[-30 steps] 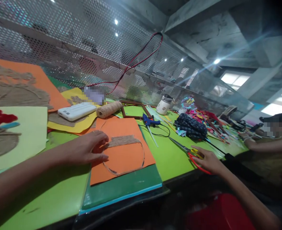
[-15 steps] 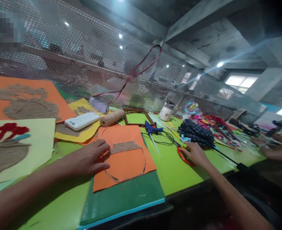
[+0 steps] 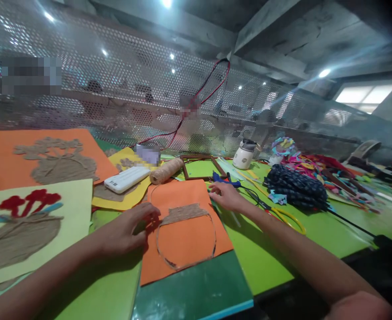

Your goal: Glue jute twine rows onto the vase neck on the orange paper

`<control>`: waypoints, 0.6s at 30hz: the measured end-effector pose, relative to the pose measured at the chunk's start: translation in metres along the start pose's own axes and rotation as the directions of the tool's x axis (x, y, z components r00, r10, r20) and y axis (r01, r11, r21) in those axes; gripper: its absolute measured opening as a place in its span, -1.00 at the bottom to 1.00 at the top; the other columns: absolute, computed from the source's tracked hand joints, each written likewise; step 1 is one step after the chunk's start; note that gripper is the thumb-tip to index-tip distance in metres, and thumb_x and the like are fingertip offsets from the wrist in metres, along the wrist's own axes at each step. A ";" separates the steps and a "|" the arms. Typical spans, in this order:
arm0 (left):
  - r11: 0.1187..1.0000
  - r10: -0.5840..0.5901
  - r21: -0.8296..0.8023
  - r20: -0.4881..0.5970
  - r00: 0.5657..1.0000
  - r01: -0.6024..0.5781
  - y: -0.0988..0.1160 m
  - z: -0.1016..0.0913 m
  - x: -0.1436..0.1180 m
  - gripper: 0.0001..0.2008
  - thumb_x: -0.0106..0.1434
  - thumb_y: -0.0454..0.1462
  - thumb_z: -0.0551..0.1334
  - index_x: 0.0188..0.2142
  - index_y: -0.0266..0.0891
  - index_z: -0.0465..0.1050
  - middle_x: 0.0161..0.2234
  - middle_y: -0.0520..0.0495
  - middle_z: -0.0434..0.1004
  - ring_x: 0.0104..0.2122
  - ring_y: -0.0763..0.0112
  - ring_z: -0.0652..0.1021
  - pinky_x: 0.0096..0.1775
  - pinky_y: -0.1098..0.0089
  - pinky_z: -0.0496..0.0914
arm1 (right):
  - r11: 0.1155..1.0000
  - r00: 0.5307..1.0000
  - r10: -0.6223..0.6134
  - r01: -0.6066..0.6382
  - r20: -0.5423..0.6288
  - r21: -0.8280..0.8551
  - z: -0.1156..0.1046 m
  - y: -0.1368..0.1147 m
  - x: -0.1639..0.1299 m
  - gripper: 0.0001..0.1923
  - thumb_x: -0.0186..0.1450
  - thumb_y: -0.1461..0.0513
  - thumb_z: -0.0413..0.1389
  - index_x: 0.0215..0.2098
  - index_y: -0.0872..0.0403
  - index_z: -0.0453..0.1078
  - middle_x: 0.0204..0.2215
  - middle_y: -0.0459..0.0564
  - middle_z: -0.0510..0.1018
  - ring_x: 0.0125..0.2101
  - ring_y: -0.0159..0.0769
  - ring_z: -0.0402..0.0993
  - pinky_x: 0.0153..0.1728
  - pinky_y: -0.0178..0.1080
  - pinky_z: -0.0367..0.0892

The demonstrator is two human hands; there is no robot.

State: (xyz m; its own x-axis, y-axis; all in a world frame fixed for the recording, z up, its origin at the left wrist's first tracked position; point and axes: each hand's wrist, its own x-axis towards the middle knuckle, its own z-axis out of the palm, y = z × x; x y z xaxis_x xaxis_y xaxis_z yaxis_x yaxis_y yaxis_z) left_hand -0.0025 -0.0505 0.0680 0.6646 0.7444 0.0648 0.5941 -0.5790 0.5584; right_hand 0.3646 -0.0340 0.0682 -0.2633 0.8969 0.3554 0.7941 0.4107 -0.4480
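An orange sheet [image 3: 187, 242] lies on a dark green board [image 3: 196, 289], with a thin twine outline of a round pot on it. A brown woven twine strip [image 3: 185, 213] fills the top of that outline. My left hand [image 3: 129, 229] rests at the sheet's left edge, thumb and fingers apart, holding nothing. Past the sheet's right edge, my right hand [image 3: 227, 196] hovers with loosely bent, separated fingers and nothing visible in them. Just behind it is a blue glue gun [image 3: 227, 180], partly hidden. Yellow-handled scissors [image 3: 287, 218] lie farther right.
A twine roll [image 3: 167, 170], a white power bank [image 3: 127, 179] and a brown frame [image 3: 202, 168] lie behind the sheet. Finished pot pictures are at left. A white bottle [image 3: 244, 154], dark folded umbrella [image 3: 295, 186] and colourful scraps lie right. A perforated metal screen runs behind.
My right hand has left the scissors and moved left to beside the glue gun and the orange sheet. My left hand stays by the sheet's left edge. The view has turned slightly.
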 end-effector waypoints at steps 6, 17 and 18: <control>0.994 -0.088 -0.086 -0.188 0.978 0.073 -0.011 0.007 0.005 -0.79 0.27 -0.22 0.16 -0.15 -0.14 0.52 -0.17 -0.11 0.70 -0.17 0.15 0.64 -0.14 0.28 0.52 | 0.980 0.991 0.129 -0.125 -0.017 0.156 0.014 0.002 0.005 -0.85 0.29 0.26 0.24 -0.16 0.08 0.53 -0.38 -0.03 0.65 -0.39 -0.28 0.54 -0.31 -0.25 0.40; 0.999 -0.009 -0.052 -0.371 0.928 -0.011 0.008 0.003 0.018 -0.73 0.35 -0.09 0.16 -0.24 -0.13 0.60 -0.23 -0.16 0.76 -0.22 0.16 0.70 -0.14 0.23 0.59 | 0.881 0.990 0.115 -0.065 -0.079 0.469 0.024 -0.028 -0.018 -0.83 0.23 0.17 0.25 -0.47 0.04 0.43 -0.55 -0.08 0.56 -0.51 -0.32 0.41 -0.46 -0.28 0.30; 0.999 0.014 -0.034 -0.366 0.931 -0.029 0.011 0.002 0.021 -0.73 0.35 -0.11 0.15 -0.25 -0.12 0.60 -0.25 -0.14 0.76 -0.23 0.18 0.71 -0.16 0.25 0.59 | 0.871 0.993 0.095 -0.045 -0.077 0.489 0.024 -0.031 -0.019 -0.81 0.22 0.16 0.28 -0.48 0.04 0.45 -0.57 -0.08 0.57 -0.53 -0.33 0.41 -0.47 -0.27 0.30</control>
State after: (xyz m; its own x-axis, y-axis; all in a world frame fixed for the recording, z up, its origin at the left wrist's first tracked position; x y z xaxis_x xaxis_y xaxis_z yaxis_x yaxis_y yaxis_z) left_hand 0.0190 -0.0418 0.0738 0.4610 0.8062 0.3708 0.5590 -0.5884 0.5842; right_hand 0.3319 -0.0603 0.0555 -0.1438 0.9163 0.3738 0.4353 0.3978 -0.8076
